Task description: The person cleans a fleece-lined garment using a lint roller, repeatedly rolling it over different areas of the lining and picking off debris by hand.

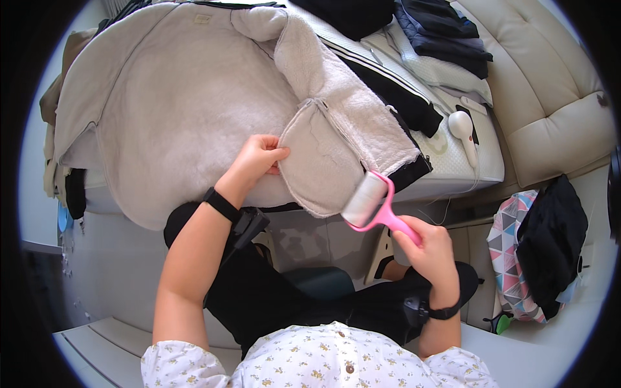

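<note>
A cream fleece-lined garment is spread over the padded surface in front of me, its fuzzy side up. My left hand pinches the edge of its rounded pocket-like flap near the garment's middle. In my right hand is the pink handle of a lint roller, fingers wrapped round it. The roller's white cylinder lies against or just beside the flap's lower right edge; I cannot tell whether it touches.
Folded dark clothes are stacked at the back right. A white handheld device with a cord lies near the mattress's right edge. A beige padded sofa stands at right, with a triangle-patterned bag and black cloth below.
</note>
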### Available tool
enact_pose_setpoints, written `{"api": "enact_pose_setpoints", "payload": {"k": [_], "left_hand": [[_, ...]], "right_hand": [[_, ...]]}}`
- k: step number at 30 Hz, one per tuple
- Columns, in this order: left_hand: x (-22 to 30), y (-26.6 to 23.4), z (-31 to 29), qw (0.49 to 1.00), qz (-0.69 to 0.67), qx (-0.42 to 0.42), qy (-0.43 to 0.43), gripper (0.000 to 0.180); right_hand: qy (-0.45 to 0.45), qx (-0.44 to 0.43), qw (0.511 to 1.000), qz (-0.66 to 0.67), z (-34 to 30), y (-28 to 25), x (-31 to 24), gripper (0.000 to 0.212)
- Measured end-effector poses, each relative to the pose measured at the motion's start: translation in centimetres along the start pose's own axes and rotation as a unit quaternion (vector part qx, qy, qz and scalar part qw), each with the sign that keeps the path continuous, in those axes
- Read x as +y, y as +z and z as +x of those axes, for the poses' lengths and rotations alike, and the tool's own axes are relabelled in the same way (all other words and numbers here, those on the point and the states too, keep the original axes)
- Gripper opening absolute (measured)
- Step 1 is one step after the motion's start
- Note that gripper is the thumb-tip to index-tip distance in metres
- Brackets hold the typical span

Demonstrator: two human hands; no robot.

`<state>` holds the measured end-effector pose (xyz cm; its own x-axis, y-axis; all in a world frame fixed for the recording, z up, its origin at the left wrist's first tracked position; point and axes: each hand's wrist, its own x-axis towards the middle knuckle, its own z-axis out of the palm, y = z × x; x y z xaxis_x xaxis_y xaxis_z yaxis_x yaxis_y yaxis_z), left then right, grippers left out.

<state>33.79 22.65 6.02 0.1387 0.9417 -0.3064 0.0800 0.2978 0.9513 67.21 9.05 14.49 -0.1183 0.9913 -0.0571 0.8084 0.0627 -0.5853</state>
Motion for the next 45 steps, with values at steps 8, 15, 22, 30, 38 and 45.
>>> {"api": "enact_pose_setpoints", "payload": {"k": [8,15,22,30,38,45], "left_hand": [[0.7,-0.2,-2.0,0.994,-0.018,-0.078,-0.071,0.027],[0.1,0.1,-1.8,0.989,-0.110,-0.035,-0.096,0.025],[0.1,-0.9,-1.7,0.989,-0.093,-0.055,-0.102,0.025],[0.9,-0.9,-1.8,0.992,-0.053,-0.052,-0.100,0.026],[1.0,-1.0,-2.0,0.991,-0.062,-0.031,-0.112,0.026],[1.0,-0.9,-1.8,0.994,-0.070,0.005,-0.080,0.026]], "right_hand": [[-0.013,0.007,0.971,0.238,0.0,-2.5,-1.8,0.023],[-0.187,-0.041,0.976,0.106,5.6,7.9,-1.4,0.028],[-0.163,-0.032,0.985,-0.047,2.4,3.2,2.8,0.032],[-0.035,0.022,0.993,0.114,-0.5,-6.0,3.9,0.027],[-0.171,-0.061,0.969,0.168,4.9,1.8,-2.1,0.025],[-0.241,-0.037,0.969,0.035,6.1,7.0,0.4,0.031]]}}
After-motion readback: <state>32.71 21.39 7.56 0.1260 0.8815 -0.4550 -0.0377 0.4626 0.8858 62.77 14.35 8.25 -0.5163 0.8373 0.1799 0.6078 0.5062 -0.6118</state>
